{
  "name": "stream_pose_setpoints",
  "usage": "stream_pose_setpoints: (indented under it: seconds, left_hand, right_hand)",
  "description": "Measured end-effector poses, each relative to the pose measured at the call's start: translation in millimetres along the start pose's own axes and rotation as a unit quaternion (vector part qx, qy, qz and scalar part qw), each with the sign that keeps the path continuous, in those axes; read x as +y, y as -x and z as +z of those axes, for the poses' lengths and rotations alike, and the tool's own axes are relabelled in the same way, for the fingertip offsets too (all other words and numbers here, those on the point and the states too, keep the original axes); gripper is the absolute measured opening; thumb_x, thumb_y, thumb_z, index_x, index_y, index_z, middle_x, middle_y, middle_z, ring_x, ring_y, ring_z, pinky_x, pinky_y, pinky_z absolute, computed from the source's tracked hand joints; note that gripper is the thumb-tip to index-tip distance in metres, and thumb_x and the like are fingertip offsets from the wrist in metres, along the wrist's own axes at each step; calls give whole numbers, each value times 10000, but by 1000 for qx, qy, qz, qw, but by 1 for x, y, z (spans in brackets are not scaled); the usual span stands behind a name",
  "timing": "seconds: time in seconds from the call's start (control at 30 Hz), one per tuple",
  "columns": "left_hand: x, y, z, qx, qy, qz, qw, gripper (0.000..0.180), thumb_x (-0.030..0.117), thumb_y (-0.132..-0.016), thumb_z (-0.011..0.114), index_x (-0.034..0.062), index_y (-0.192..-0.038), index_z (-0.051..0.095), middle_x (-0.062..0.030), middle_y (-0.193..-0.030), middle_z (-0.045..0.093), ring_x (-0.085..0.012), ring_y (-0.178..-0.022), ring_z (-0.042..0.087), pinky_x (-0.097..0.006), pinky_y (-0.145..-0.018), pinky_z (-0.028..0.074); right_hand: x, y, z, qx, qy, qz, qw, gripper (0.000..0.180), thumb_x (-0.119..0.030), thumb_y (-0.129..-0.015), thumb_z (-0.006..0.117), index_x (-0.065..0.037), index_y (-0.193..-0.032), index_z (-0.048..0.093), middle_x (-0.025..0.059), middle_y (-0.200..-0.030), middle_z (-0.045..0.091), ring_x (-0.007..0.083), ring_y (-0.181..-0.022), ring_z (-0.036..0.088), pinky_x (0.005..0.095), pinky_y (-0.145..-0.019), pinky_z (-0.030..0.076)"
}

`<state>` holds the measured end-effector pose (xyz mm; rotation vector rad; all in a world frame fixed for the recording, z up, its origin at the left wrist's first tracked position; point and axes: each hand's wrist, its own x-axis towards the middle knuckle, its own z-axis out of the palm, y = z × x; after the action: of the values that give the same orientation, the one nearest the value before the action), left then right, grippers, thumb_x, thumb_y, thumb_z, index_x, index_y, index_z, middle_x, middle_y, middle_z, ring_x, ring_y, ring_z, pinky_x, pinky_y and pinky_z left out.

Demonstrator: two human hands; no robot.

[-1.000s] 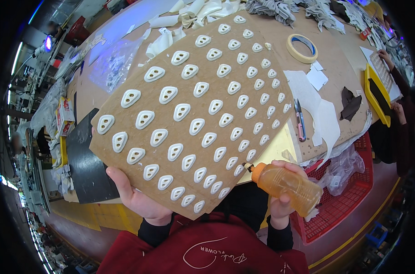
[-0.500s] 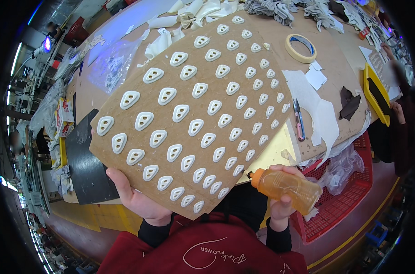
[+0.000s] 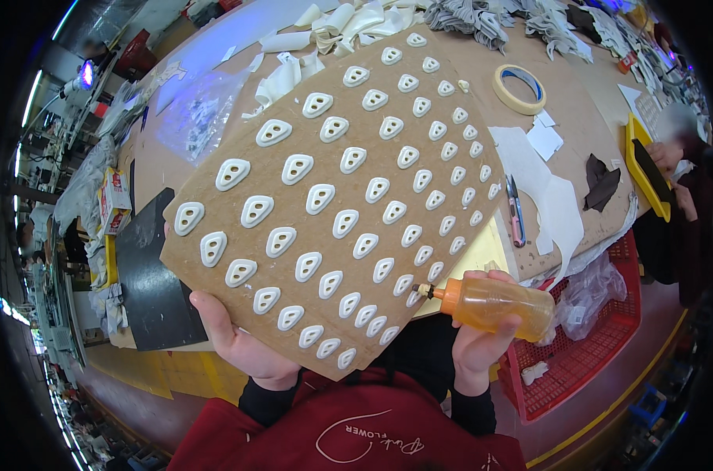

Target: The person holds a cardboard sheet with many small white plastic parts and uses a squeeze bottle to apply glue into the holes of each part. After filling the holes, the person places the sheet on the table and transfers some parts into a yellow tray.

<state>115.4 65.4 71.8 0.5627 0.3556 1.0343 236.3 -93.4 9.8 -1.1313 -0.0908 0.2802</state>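
Cardboard sheet (image 3: 348,188), brown and covered in rows of small white teardrop-shaped pieces (image 3: 320,198) with a slot in each, is held up tilted in front of the person, over the near edge of the workbench (image 3: 450,71). The left hand (image 3: 242,341) supports it from beneath at its lower corner, palm up, thumb and fingers closed on the board's edge, the forearm rising from the lower edge in a dark sleeve. The right hand (image 3: 482,341) is wrapped around an orange squeeze bottle (image 3: 494,304) lying nearly level, its narrow nozzle pointing left and touching or nearly touching the board's lower right edge (which of the two cannot be told).

A red plastic basket (image 3: 607,345) stands to the right below the bench edge and holds clear plastic bags (image 3: 596,294) and a few white scraps. On the bench behind the board lie a roll of masking tape (image 3: 519,88), white paper cut-outs (image 3: 552,200), a pink-handled utility knife (image 3: 516,216) and a dark leather scrap (image 3: 599,182). At far right another person's hand (image 3: 669,155) rests by a yellow tray (image 3: 645,169).
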Motion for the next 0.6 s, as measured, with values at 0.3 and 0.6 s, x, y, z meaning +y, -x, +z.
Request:
stream_pose_setpoints:
  seconds: [0.3, 0.6]
  left_hand:
    - [-1, 0, 1, 1, -7, 2, 1000, 580, 493, -899, 318, 117, -1338, 272, -129, -1369, 298, -312, -1231, 324, -520, -1003, 263]
    - [0, 1, -1, 7, -3, 2, 1000, 568, 482, -903, 320, 119, -1338, 274, -126, -1369, 304, -311, -1229, 331, -521, -1000, 269]
  right_hand:
    - [2, 0, 3, 6, 14, -7, 1000, 711, -647, -742, 494, -34, -1100, 440, 140, -942, 570, 156, -673, 567, 198, -409, 392]
    - [7, 8, -4, -35, 35, -50, 998, 692, -615, -756, 499, -17, -1096, 421, 153, -938, 566, 185, -711, 566, 223, -469, 437]
